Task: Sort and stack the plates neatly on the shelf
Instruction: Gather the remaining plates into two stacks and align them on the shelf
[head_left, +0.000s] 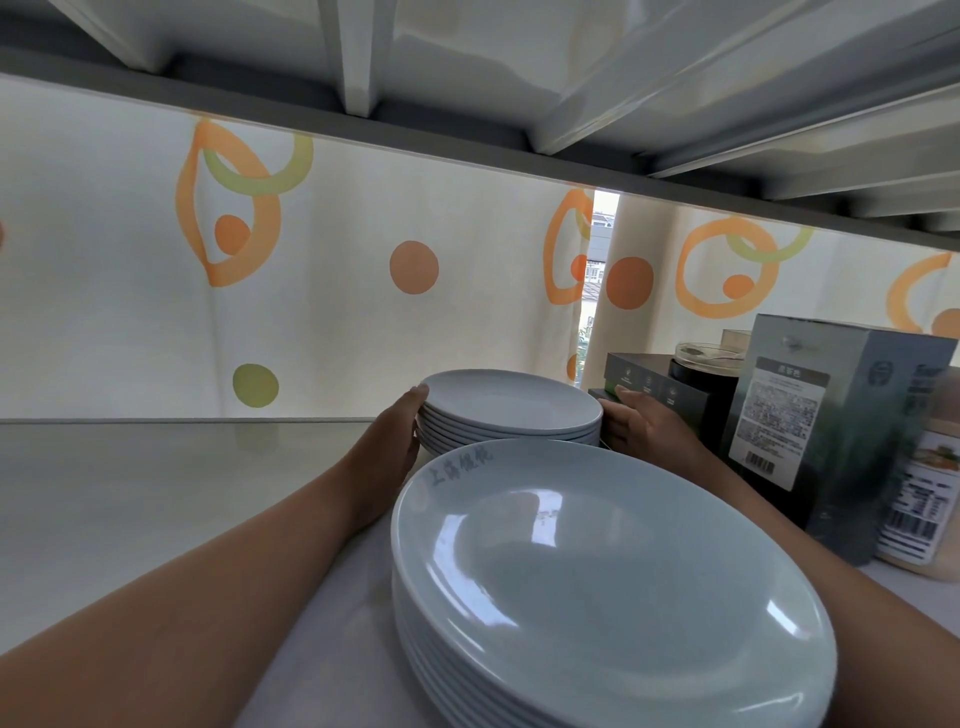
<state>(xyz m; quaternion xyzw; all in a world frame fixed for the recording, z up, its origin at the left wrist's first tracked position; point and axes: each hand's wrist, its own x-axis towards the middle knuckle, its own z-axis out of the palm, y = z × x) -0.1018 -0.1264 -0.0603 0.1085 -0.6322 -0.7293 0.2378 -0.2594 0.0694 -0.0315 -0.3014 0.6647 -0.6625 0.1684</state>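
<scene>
Shelf (130, 493), pale glossy surface, with the slatted grey underside of an upper shelf (467, 78) overhead. Item 1: large stack (597, 582) of pale blue-grey plates, standing at the shelf's near edge at 6 o'clock; the top plate's rim carries grey Chinese characters at its 11 o'clock, the first two apparently "上海", the rest too smeared to read with confidence. Item 2: small stack (511, 408) of smaller plates in the same colour, resting on the shelf directly behind the large stack at its 12 o'clock, the rims close together. Left hand (395, 441): holds the small stack at its 9 o'clock side, thumb over the top rim, fingers curled round the edge. Right hand (636, 426): holds the same stack at its 3 o'clock side, fingers curved against the plate edges. Item 3, at 2 o'clock of the large stack: low dark box (654, 384) with small green icons, lidded dark jar (701, 374) behind it, tall grey-green carton (810, 415) bearing a white label of fine Chinese print and a barcode, and an orange-labelled container (919, 509) with a barcode at 3 o'clock. Backdrop: cream curtain (363, 270) printed with orange and green rings and dots.
</scene>
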